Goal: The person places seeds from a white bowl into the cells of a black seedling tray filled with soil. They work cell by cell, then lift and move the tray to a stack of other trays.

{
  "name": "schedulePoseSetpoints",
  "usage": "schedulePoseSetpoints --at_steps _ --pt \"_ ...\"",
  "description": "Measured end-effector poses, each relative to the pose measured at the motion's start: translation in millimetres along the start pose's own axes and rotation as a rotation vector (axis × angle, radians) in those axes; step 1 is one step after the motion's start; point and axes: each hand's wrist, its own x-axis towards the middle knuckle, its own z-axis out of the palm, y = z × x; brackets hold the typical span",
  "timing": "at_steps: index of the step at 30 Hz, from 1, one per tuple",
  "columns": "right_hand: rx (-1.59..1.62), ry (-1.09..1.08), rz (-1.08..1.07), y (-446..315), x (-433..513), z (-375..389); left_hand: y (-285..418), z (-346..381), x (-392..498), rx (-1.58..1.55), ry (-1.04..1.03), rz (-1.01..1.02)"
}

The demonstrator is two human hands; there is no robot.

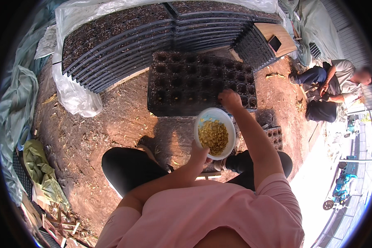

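Observation:
A white plastic bowl [199, 130] of flat yellowish seeds [214, 136] is in my left hand [201, 155], thumb over its near rim. Just beyond it lies a black seedling tray [186, 66] filled with dark soil, each cell dented by a hollow. My right hand [230, 99] is over the tray's near row, fingers bent down at a cell. The fingertips are hidden, so whether they hold a seed cannot be told. Pale seeds [190, 99] show in several near-row cells to the left of that hand.
Tall stacks of filled seedling trays [117, 46] curve behind, edged by clear plastic sheeting [77, 99]. A wooden board [277, 34] with a dark flat device [275, 43] tops the right stack. Another person [338, 83] sits at right. A small tray piece [274, 138] lies near my right knee.

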Motion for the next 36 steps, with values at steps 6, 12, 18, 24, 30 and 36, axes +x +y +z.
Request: schedulePoseSetpoints --at_steps 6,12,18,24,30,36 --pt "-0.093 0.090 -0.165 -3.9 -0.7 -11.2 -1.7 0.7 1.2 0.016 0.006 -0.013" --pt "0.288 0.041 -0.049 -43.4 -47.8 -38.4 -2.7 1.8 2.2 0.012 0.023 -0.041" --pt "0.368 -0.318 -0.120 -95.2 -117.0 -18.1 -4.6 -1.7 1.7 -0.037 -0.071 0.030" --pt "0.415 -0.255 -0.066 -76.7 -121.6 -15.6 -3.7 -0.2 -2.4 -0.018 -0.089 0.028" --pt "0.567 -0.157 0.189 -47.6 -112.2 -34.8 4.6 6.2 -6.7 -0.054 -0.060 0.057" --pt "0.787 0.080 0.376 16.8 -87.7 -31.7 12.1 10.9 -13.4 -0.082 -0.073 0.048"
